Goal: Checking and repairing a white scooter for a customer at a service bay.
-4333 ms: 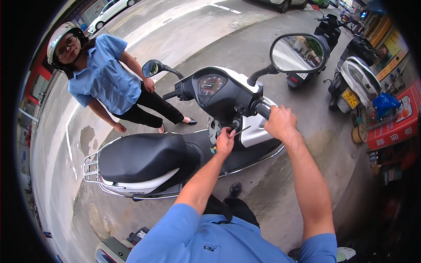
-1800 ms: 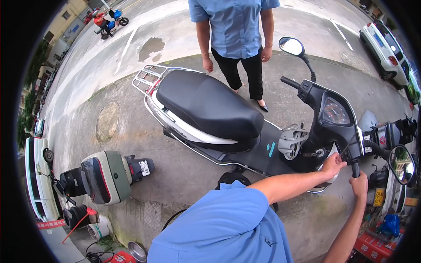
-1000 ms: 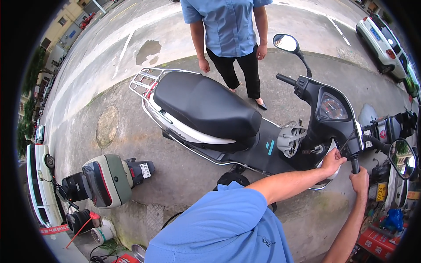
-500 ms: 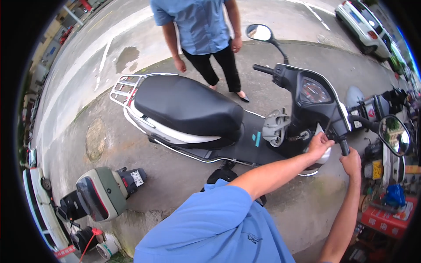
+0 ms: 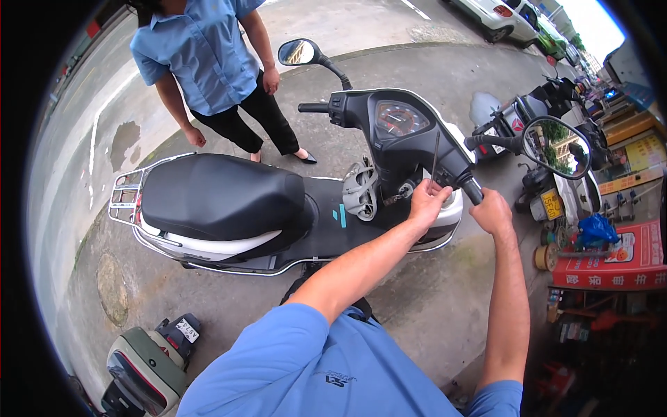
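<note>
A black and white motor scooter point(image 5: 250, 244) stands side-on before me, its handlebar to the right. My left hand point(image 5: 426, 201) pinches a thin dark metal rod point(image 5: 435, 156) just below the handlebar cover. The rod points up against the black cover; its lower end is hidden in my fingers. Wrapped round the end of the near black handlebar grip point(image 5: 473, 192) is my right hand point(image 5: 495, 211). Between the two handlebar ends lies the round-dialled instrument panel point(image 5: 401, 119). Left of my left hand, keys point(image 5: 399, 194) hang at the ignition, and a grey strapped thing point(image 5: 360, 189) hangs at the leg shield.
A person in a blue shirt point(image 5: 198, 59) stands beyond the seat point(image 5: 222, 193). The near mirror point(image 5: 556, 147) juts out right of my right hand. More scooters are parked right and lower left point(image 5: 142, 372). A red box point(image 5: 611, 260) with a blue bag point(image 5: 597, 229) stands at right.
My view has swung to the right, so the scooter and the person appear further left. My left hand keeps its pinch below the cover, and my right hand stays on the grip.
</note>
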Demonstrator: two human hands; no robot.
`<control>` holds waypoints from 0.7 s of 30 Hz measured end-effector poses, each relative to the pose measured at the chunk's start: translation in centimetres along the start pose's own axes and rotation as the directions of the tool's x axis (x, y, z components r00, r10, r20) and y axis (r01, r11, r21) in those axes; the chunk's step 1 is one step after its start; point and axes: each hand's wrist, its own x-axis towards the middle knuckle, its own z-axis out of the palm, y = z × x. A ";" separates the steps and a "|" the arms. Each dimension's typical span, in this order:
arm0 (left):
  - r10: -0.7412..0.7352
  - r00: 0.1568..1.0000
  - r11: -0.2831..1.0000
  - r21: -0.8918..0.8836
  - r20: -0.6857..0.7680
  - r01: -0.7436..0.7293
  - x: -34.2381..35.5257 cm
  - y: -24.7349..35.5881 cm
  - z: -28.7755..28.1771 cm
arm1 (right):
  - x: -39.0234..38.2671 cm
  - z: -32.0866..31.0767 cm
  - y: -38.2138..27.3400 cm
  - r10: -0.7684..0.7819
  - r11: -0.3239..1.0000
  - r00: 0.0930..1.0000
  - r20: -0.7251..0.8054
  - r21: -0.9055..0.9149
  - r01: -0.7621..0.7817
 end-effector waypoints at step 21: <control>-0.082 0.991 0.990 -0.104 0.109 0.093 -0.1 0.5 -1.1 | -0.3 -0.3 -0.4 0.040 0.999 0.999 0.008 0.017 -0.040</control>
